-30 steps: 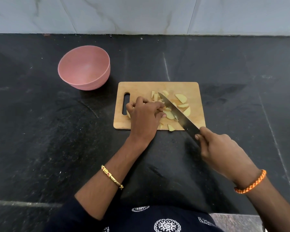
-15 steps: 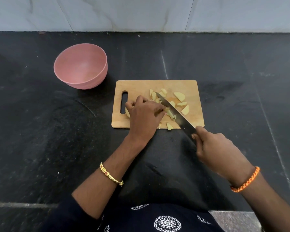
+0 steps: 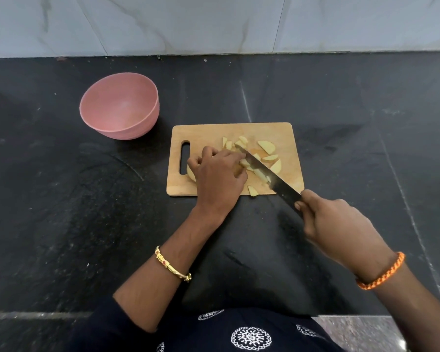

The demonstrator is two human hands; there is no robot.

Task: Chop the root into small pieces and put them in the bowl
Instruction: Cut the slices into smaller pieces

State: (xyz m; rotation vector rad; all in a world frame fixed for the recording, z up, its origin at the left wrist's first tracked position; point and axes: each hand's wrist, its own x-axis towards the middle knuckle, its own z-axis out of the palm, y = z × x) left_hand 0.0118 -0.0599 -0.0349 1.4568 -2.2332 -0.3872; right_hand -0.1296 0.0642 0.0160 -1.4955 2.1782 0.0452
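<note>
A wooden cutting board (image 3: 203, 133) lies on the black counter with several pale yellow root pieces (image 3: 266, 146) scattered over its middle and right. My left hand (image 3: 217, 175) curls over an uncut chunk of the root (image 3: 190, 174), most of it hidden under the fingers. My right hand (image 3: 338, 222) grips the handle of a large knife (image 3: 269, 177). Its blade runs diagonally across the board, right beside my left fingertips, over the cut pieces. A pink bowl (image 3: 120, 105) stands left of and behind the board, with nothing in it.
A marble-tiled wall (image 3: 214, 24) rises behind the black stone counter (image 3: 61, 199). The counter's front edge (image 3: 36, 315) runs just before my body.
The knife blade has shifted slightly along the board beside my left fingers. The view has drifted a little; both hands keep their hold.
</note>
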